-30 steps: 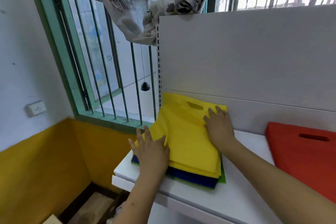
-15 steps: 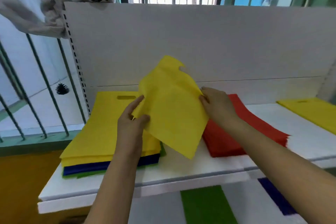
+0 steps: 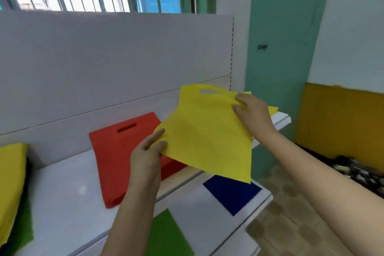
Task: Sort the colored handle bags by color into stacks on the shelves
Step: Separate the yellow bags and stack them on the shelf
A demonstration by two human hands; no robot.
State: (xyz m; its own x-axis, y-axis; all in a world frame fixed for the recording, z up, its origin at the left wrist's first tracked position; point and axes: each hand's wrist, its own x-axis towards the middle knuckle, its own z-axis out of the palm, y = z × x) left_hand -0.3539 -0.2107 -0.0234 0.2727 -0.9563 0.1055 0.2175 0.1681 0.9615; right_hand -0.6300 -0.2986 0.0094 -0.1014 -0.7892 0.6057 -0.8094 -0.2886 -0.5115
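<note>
- Lower shelf [image 3: 207, 220], nearest: a green bag [image 3: 166, 237] and a blue bag [image 3: 232, 192] lie flat, well apart.
- Left hand [image 3: 147, 154]: thumb and fingers pinch the lower left edge of the yellow bag [image 3: 209, 139].
- Right hand [image 3: 254, 113]: fingers pinch the bag's upper right edge, beside the cut-out handle.
- The yellow bag is held in the air, tilted, above the upper shelf [image 3: 62, 189].
- Upper shelf: red stack [image 3: 116, 151] at centre; mixed stack [image 3: 10, 174], yellow on top, at far left; yellow stack [image 3: 273, 109] at far right, mostly hidden.
</note>
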